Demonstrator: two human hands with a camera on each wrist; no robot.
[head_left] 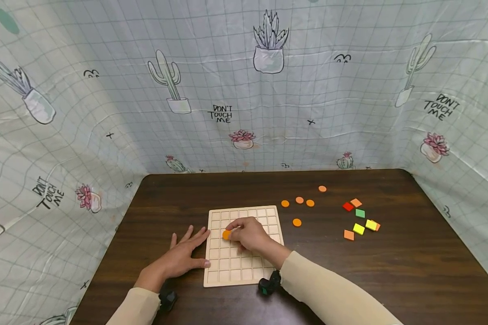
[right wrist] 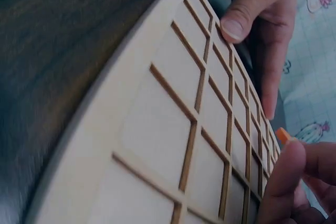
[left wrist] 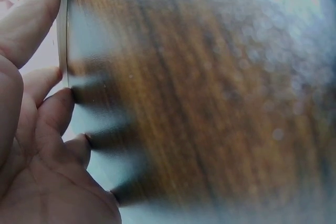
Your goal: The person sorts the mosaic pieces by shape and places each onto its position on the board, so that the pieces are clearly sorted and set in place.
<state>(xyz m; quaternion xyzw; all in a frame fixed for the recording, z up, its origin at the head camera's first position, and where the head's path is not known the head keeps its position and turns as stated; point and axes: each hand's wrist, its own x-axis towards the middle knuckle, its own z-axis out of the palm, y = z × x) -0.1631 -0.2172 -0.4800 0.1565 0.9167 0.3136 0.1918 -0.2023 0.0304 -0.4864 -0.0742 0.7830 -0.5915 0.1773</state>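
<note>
A pale wooden grid board (head_left: 223, 277) with raised lines lies on the dark table. My right hand (head_left: 250, 235) is over its upper middle, pinching an orange disc (head_left: 226, 234) between thumb and fingers. In the right wrist view the disc (right wrist: 283, 135) shows at the fingertips, close over the squares. At the board's left side my left hand (head_left: 183, 256) lies with fingers spread, the thumb on the edge and the fingertips right at it. The left wrist view shows the left hand (left wrist: 37, 145) against the board's side (left wrist: 64, 24).
Several orange discs (head_left: 297, 222) lie on the table right of the board. Farther right are small square tiles: red (head_left: 347, 206), green (head_left: 360, 213), yellow (head_left: 358, 229) and orange (head_left: 349, 235). A patterned curtain (head_left: 244, 90) hangs behind the dark wooden table (head_left: 329, 271) and at both sides.
</note>
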